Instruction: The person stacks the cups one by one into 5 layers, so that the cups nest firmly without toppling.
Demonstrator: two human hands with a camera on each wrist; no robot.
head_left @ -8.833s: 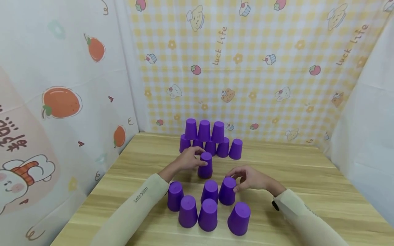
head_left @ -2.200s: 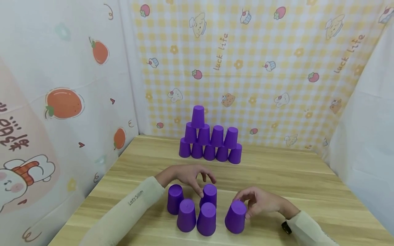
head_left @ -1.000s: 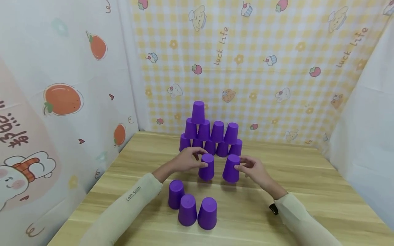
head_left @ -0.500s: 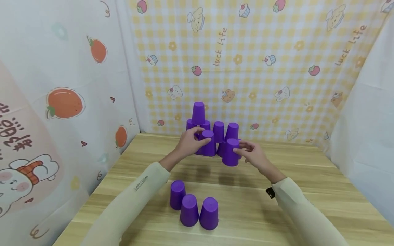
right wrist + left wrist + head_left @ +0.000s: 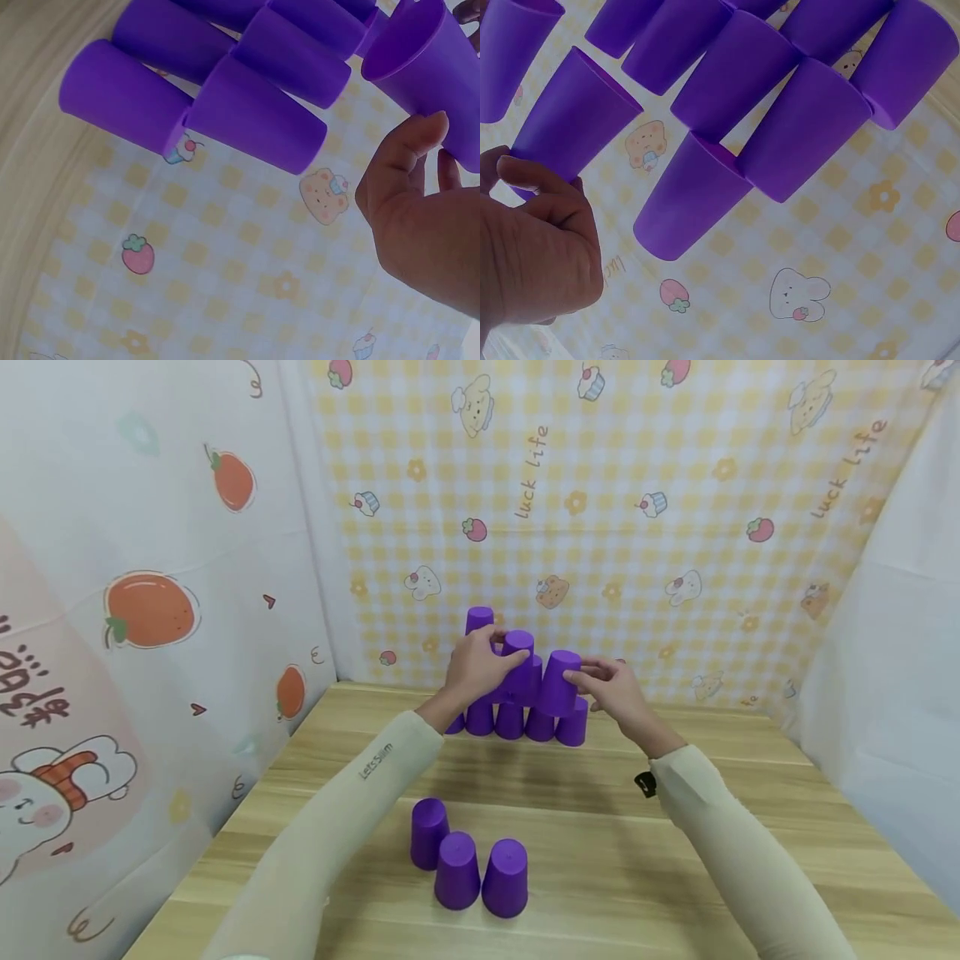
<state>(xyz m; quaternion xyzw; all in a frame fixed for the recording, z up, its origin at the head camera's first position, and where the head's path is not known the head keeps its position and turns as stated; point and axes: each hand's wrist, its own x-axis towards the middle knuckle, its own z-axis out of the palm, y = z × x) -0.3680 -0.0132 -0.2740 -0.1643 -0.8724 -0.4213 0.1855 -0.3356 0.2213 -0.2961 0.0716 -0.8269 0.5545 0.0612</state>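
Two-handed placing on a cup wall. The left hand pinches the left cup, and the right hand pinches the right cup; in both, the thumb lies on the near side and the fingers reach round the far side. Both cups are mouth-down at the wall, in front of the second row, just beside each other, with the right cup slightly lower in the head view; the wrist views show each rim apart from the row. Below stands the bottom row of five; the top cup rests on the second row at the left, beside the left hand. Three spare cups stand mouth-down on the table, near the person. The step in hand is judged to be setting both cups on the second row. For good execution, each rim should be level and bridge two neighbouring bases, and be lowered straight down without sideways push; the left knuckles should keep clear of the top cup, and both grips should loosen gently, only once the weight is borne.
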